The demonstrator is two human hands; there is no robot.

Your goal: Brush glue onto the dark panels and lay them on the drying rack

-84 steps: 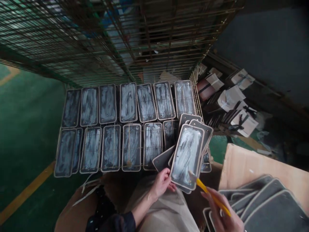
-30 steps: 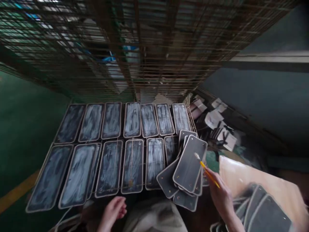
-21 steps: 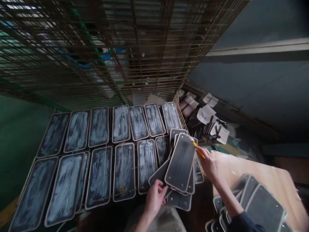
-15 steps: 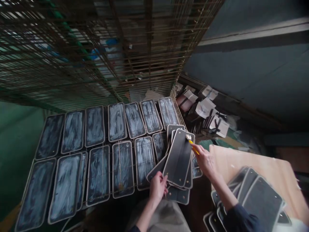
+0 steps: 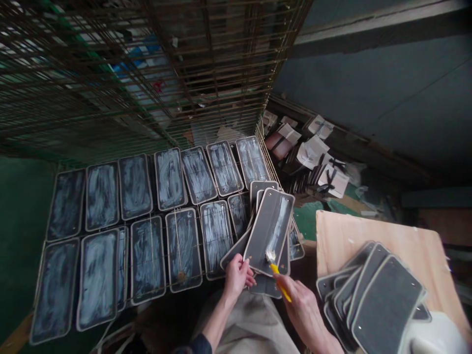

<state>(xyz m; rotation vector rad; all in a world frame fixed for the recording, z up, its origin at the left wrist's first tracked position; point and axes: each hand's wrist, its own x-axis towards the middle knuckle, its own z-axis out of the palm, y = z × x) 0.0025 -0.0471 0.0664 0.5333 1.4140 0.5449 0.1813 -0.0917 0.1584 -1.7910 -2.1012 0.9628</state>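
Observation:
My right hand (image 5: 300, 300) is closed round the yellow handle of a paintbrush (image 5: 275, 270). Its bristles rest near the lower end of a dark grey rounded panel (image 5: 258, 236). A wet whitish streak runs down that panel from its upper right. At the panel's lower left corner my left hand (image 5: 238, 278) pinches the edge between thumb and fingers. Beneath it lie several similar panels (image 5: 265, 285), fanned out on the rack's right end.
Rows of panels smeared whitish (image 5: 99, 275) cover the wire rack (image 5: 273, 167), with more wire racks raised above. To the right a wooden board (image 5: 332, 236) carries a stack of plain grey panels (image 5: 391, 300) and a white container (image 5: 438, 334). Tied bundles (image 5: 313, 150) stand behind.
My right hand has drawn the brush from the panel's upper end down to its lower end, leaving a whitish streak. The left hand keeps its grip on the corner. The view has shifted slightly.

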